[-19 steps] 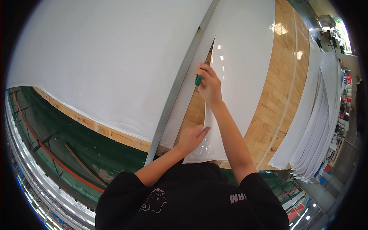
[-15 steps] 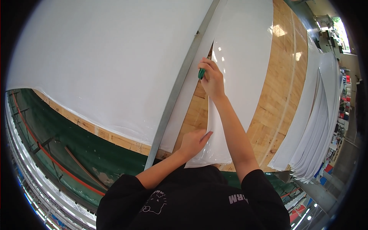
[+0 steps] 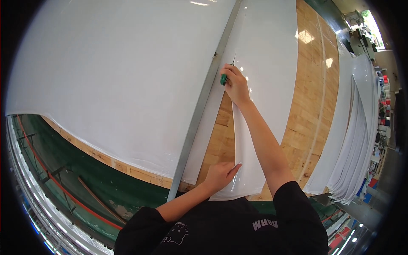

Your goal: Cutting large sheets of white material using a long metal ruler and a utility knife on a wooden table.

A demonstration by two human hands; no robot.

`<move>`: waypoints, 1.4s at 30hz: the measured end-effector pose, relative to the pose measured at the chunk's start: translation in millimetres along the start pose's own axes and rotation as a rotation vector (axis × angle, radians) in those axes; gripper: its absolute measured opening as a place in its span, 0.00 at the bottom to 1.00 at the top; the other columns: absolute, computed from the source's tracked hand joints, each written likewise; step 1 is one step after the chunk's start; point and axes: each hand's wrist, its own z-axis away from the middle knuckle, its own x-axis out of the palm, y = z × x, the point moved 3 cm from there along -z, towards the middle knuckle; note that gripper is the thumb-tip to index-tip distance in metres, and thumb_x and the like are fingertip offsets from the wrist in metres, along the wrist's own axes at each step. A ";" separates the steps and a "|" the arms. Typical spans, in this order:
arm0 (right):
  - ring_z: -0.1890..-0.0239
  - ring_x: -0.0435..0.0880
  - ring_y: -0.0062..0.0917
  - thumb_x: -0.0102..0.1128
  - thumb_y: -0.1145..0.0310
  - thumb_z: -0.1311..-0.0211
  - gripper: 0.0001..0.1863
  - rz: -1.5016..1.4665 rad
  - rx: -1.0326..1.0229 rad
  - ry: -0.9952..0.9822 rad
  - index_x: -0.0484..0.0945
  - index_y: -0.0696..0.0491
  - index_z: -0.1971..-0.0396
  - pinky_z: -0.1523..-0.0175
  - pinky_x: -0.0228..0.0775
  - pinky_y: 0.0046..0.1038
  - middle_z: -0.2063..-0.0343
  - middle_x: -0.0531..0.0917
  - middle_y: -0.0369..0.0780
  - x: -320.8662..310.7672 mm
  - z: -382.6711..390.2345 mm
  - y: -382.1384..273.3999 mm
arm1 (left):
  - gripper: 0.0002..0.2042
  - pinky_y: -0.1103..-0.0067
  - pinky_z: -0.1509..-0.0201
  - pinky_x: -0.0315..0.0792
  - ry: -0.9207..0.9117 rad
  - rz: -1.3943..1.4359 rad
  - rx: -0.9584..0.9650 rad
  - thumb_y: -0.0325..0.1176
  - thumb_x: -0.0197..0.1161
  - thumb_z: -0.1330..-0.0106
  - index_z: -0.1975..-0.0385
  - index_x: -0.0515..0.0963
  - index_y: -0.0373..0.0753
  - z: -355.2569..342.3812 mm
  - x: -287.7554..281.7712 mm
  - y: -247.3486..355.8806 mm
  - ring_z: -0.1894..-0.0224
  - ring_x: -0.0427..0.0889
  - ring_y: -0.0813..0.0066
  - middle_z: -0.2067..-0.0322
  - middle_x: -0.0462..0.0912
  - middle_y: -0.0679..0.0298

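My right hand (image 3: 236, 87) is closed around a green-handled knife (image 3: 223, 79); what looks like a bit of its blade shows past the fingers. It is at the far end of a slit in a glossy white sheet (image 3: 272, 76), close beside a long grey metal bar (image 3: 199, 102). Nearer to me, my left hand (image 3: 220, 175) pinches the sheet's loose edge between thumb and fingers, and that edge curls up. Between the parted edges, a wedge of wooden tabletop (image 3: 219, 138) shows. Left of the bar, a narrow white strip divides it from nothing but wood on its right.
A broad white sheet (image 3: 114, 76) covers the table left of the bar. To the right runs a bare wooden band (image 3: 312, 102), then a stack of white sheets (image 3: 348, 144). Below the table's near left edge lie a green surface (image 3: 97, 170) and an orange rail (image 3: 63, 185).
The view has shifted, so the table sits lower in it. My right hand has gone farther away along the bar with the knife. My left hand keeps its pinch on the sheet edge.
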 end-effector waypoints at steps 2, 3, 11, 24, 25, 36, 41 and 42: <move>0.59 0.78 0.31 0.53 0.90 0.59 0.21 0.007 0.015 0.003 0.75 0.48 0.65 0.61 0.73 0.28 0.58 0.76 0.35 2.3 -2.1 2.3 | 0.18 0.68 0.82 0.61 -0.029 0.000 -0.002 0.33 0.63 0.39 0.88 0.66 0.36 -0.1 0.1 -1.1 0.86 0.69 0.57 0.88 0.68 0.56; 0.58 0.78 0.31 0.53 0.90 0.59 0.22 0.012 0.020 0.003 0.75 0.48 0.65 0.60 0.74 0.28 0.58 0.76 0.35 3.4 -2.3 3.2 | 0.17 0.68 0.82 0.61 -0.016 -0.005 0.001 0.33 0.63 0.39 0.88 0.66 0.36 -0.1 -0.7 -1.6 0.86 0.69 0.58 0.88 0.68 0.56; 0.57 0.78 0.33 0.56 0.89 0.60 0.23 0.022 0.017 0.031 0.75 0.46 0.64 0.60 0.75 0.29 0.56 0.75 0.35 6.6 -7.0 8.1 | 0.15 0.69 0.82 0.64 -0.100 -0.016 -0.041 0.33 0.62 0.39 0.85 0.68 0.37 3.2 -3.9 -8.7 0.85 0.72 0.59 0.87 0.70 0.57; 0.61 0.77 0.31 0.54 0.91 0.60 0.21 -0.102 -0.021 -0.050 0.73 0.49 0.66 0.63 0.72 0.28 0.59 0.75 0.32 -14.7 -15.3 19.3 | 0.14 0.70 0.82 0.65 -0.065 -0.041 0.005 0.32 0.62 0.39 0.84 0.69 0.37 0.0 -2.2 7.3 0.85 0.73 0.59 0.87 0.71 0.58; 0.60 0.77 0.31 0.54 0.91 0.60 0.21 -0.069 -0.030 -0.026 0.73 0.49 0.67 0.62 0.72 0.28 0.59 0.75 0.32 -13.0 -15.6 19.3 | 0.14 0.70 0.82 0.65 -0.084 -0.047 0.007 0.32 0.62 0.39 0.84 0.69 0.37 -0.4 -2.2 7.6 0.85 0.73 0.59 0.87 0.71 0.58; 0.58 0.78 0.32 0.55 0.90 0.59 0.21 -0.064 0.033 0.065 0.73 0.49 0.66 0.59 0.73 0.28 0.58 0.76 0.33 -9.5 -40.4 39.0 | 0.13 0.70 0.82 0.63 -0.132 -0.037 -0.050 0.30 0.64 0.40 0.84 0.70 0.36 2.0 -3.0 5.1 0.86 0.71 0.60 0.87 0.69 0.57; 0.57 0.78 0.32 0.55 0.90 0.59 0.21 -0.011 -0.025 0.073 0.74 0.49 0.66 0.58 0.74 0.28 0.58 0.76 0.33 -9.4 -55.2 45.2 | 0.14 0.72 0.84 0.60 -0.135 0.012 -0.052 0.29 0.65 0.41 0.85 0.70 0.35 0.5 -2.1 7.1 0.88 0.68 0.64 0.88 0.68 0.58; 0.56 0.78 0.32 0.55 0.90 0.59 0.21 -0.019 -0.015 0.074 0.74 0.49 0.66 0.58 0.74 0.28 0.58 0.76 0.33 -9.7 -56.9 47.4 | 0.15 0.73 0.85 0.58 -0.113 0.028 -0.051 0.28 0.65 0.42 0.87 0.69 0.35 -0.2 -2.9 7.5 0.90 0.64 0.67 0.90 0.66 0.59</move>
